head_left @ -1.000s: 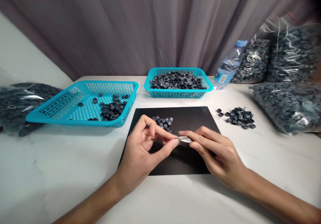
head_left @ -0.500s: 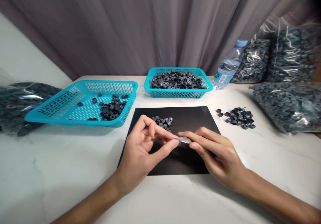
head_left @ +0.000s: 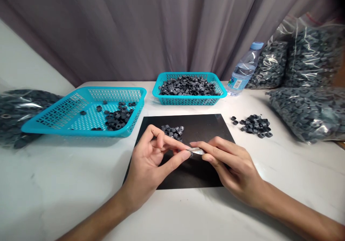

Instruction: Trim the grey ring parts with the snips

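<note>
Above the black mat (head_left: pixel 207 131), my left hand (head_left: pixel 151 162) is closed, its thumb and forefinger pinching a small dark grey ring (head_left: pixel 191 154) that is mostly hidden by the fingertips. My right hand (head_left: pixel 234 165) grips a short, shiny metal blade-like tool (head_left: pixel 197 150) between thumb and fingers. The tool's tip meets the ring at the left fingertips; its handle is hidden in the right hand. Behind my left hand, a small pile of grey rings (head_left: pixel 174 131) lies on the mat.
A blue basket (head_left: pixel 81 131) at left holds some rings; a fuller blue basket (head_left: pixel 190 100) stands at the back. Right of the mat lies a loose ring pile (head_left: pixel 256 125). A water bottle (head_left: pixel 244 70) leans near bulging plastic bags (head_left: pixel 309 115); another bag (head_left: pixel 21 108) lies far left.
The whole view has shifted slightly, so baskets, mat and bottle sit a little farther left. Both hands keep nearly the same pose, and slightly more of the dark ring shows under the tool.
</note>
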The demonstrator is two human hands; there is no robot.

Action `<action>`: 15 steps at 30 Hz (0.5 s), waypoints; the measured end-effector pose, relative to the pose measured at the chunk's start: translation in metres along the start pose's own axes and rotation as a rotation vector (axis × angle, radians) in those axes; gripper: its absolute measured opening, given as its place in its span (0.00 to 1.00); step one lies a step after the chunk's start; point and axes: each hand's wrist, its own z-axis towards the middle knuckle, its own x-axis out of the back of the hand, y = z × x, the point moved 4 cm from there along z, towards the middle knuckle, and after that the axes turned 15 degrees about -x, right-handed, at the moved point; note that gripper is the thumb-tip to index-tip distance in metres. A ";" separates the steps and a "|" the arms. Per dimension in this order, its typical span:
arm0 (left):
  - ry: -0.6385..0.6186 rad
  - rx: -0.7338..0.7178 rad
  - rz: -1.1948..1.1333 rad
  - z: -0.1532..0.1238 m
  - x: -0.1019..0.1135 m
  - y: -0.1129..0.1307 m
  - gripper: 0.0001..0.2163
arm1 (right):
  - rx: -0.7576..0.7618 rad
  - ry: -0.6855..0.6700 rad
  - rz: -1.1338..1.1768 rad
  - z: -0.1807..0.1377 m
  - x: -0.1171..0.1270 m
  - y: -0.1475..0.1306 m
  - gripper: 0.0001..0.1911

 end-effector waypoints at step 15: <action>0.004 -0.015 0.000 0.000 -0.002 0.001 0.20 | 0.012 0.035 0.014 0.001 0.001 -0.002 0.18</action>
